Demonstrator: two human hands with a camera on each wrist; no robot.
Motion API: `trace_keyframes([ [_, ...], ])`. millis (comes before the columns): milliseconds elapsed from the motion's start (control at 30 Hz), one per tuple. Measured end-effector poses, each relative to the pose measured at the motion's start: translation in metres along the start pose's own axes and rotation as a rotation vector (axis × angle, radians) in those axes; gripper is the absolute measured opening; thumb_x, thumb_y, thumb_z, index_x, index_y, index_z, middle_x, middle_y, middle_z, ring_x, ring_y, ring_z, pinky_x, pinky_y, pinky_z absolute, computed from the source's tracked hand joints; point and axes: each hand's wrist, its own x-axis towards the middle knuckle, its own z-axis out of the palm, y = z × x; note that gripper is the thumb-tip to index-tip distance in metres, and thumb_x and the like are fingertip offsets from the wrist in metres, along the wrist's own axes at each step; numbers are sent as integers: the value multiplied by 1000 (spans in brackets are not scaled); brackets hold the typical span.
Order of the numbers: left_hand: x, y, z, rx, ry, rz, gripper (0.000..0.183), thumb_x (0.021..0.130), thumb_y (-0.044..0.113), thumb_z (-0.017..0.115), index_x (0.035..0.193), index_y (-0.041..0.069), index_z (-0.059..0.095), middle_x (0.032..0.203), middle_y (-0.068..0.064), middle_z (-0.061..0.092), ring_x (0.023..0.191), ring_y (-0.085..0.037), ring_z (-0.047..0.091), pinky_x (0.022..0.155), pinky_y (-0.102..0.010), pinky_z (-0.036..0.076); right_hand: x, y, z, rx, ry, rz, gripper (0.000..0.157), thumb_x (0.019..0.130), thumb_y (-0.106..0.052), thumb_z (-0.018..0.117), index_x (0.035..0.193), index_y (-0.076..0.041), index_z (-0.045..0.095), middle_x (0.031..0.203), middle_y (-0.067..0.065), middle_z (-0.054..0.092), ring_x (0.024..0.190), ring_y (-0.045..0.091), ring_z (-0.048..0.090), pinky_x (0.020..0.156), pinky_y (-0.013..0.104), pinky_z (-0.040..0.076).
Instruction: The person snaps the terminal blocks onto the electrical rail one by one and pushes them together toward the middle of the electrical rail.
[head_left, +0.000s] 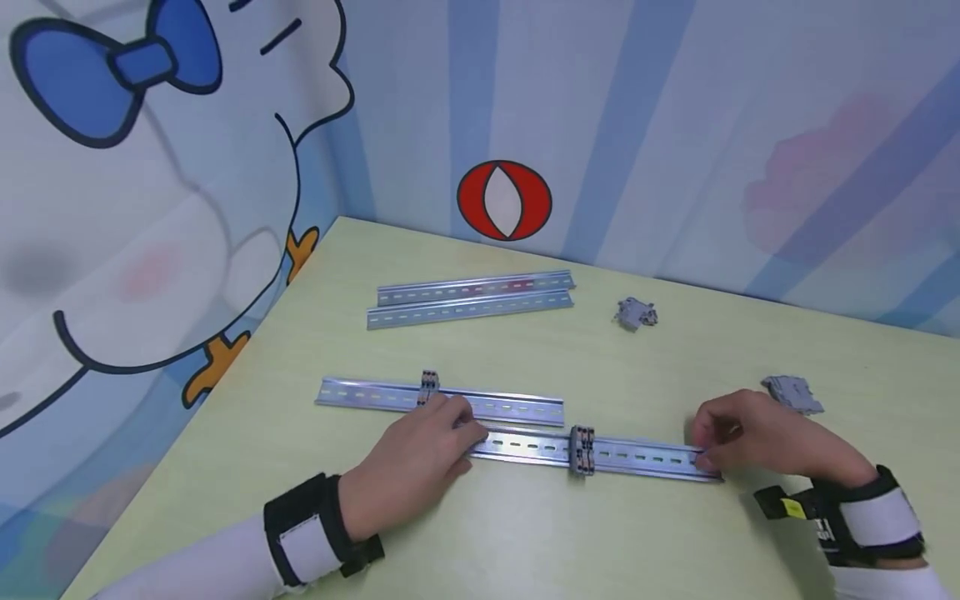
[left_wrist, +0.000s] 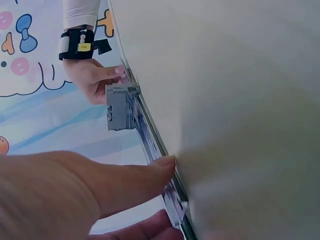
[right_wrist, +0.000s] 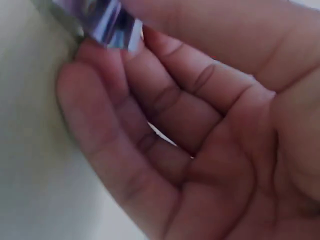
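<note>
A slotted metal DIN rail (head_left: pixel 525 447) lies lengthwise between both hands near the front. My left hand (head_left: pixel 408 467) grips its left end, the thumb (left_wrist: pixel 145 182) pressed along the edge in the left wrist view. At the other end my right hand (head_left: pixel 765 437) pinches the rail's tip between thumb and fingers; the rail end (right_wrist: pixel 112 27) shows at the top of the right wrist view. Grey terminal blocks (head_left: pixel 582 451) sit clipped across the rail's middle, also seen as a grey block (left_wrist: pixel 120 107) in the left wrist view.
Just behind lies a second rail (head_left: pixel 510 407) with small terminal blocks (head_left: pixel 428 385) on it, partly covered by my left hand. Two bare rails (head_left: pixel 472 288) lie farther back. Loose grey pieces (head_left: pixel 636 313) sit to their right, and more grey pieces (head_left: pixel 792 393) lie behind my right hand.
</note>
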Motion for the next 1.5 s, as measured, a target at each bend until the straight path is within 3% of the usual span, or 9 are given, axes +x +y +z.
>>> trace_keyframes([
  [100,0,-1,0,-40,-12,0,28,83,17,79,109,16,70,101,-1,64,91,-15,57,78,-29,55,0,12,-1,104,-37,-42,4,88,-20,72,92,-18,71,82,-6,71,70,0,59,62,22,53],
  [300,0,-7,-5,-215,-108,-33,24,83,12,77,104,17,66,95,1,57,78,-10,52,68,-21,49,1,29,0,358,-100,-92,13,95,-10,62,105,-4,69,90,-3,73,73,0,62,63,29,58],
  [533,0,-19,-32,-396,-199,-144,17,88,6,69,101,16,70,100,-3,51,75,-12,51,64,-20,44,11,17,7,424,71,27,22,96,-22,63,110,-5,68,92,3,73,74,13,66,63,31,57],
  [633,3,-29,-44,-417,-181,-197,17,87,6,71,100,17,71,102,-3,52,78,-14,53,66,-20,47,19,7,10,454,177,79,27,95,-27,64,112,-6,66,98,3,73,80,14,67,68,31,59],
  [933,9,-73,-61,-335,13,-240,19,84,-1,73,101,8,71,104,-12,59,83,-19,57,67,-25,51,51,-25,11,597,332,21,40,90,-21,71,123,-2,57,107,-5,69,95,12,70,83,25,59],
  [1100,11,-102,-60,-292,52,-252,22,82,-3,75,101,5,68,99,-12,62,84,-21,60,71,-29,54,74,-34,15,576,361,-18,50,86,-18,76,131,-7,57,131,4,61,101,1,69,83,20,58],
  [1200,12,-115,-57,-289,38,-275,21,82,-2,75,100,5,67,98,-12,60,84,-22,59,72,-30,54,87,-39,18,536,382,-59,50,85,-15,76,131,-5,59,130,17,62,97,4,71,77,21,59],
  [1400,12,-137,-43,-322,-39,-338,18,82,-1,74,97,5,68,100,-14,54,83,-24,53,67,-27,47,108,-45,26,219,460,-152,42,81,-5,78,122,-4,69,115,17,67,92,18,73,71,20,59],
  [1500,11,-145,-35,-321,-48,-365,17,81,0,75,96,5,68,97,-14,54,80,-23,52,64,-27,45,115,-50,28,65,457,-190,40,80,0,78,119,0,69,105,17,68,90,27,74,74,28,61],
])
